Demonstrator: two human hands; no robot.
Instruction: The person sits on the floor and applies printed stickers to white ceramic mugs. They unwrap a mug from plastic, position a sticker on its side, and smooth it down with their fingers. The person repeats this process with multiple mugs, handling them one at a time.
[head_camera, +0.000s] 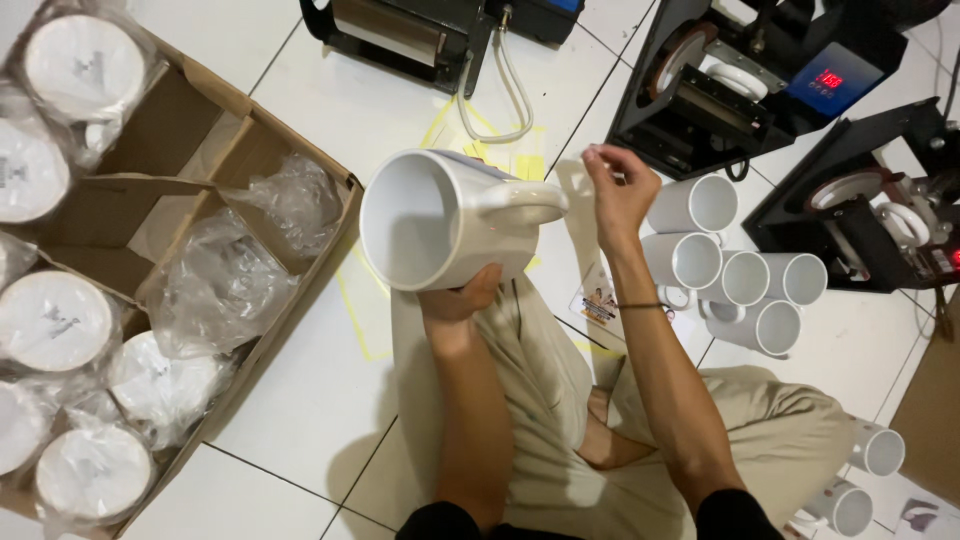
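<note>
My left hand (458, 300) holds a white mug (450, 222) from below. The mug lies tilted, its mouth facing the camera and its handle pointing right. My right hand (618, 188) is raised just right of the handle, thumb and finger pinched together near a thin strip or tape that I cannot make out clearly. Several white mugs (738, 275) lie on their sides on the floor to the right of that hand. I sit cross-legged in beige trousers.
A cardboard box (240, 120) on the left holds several plastic-wrapped white mugs (55, 320). Black mug-press machines (760, 80) stand at the top and right, one with a red display. Two more mugs (862, 478) lie at bottom right on the white tiles.
</note>
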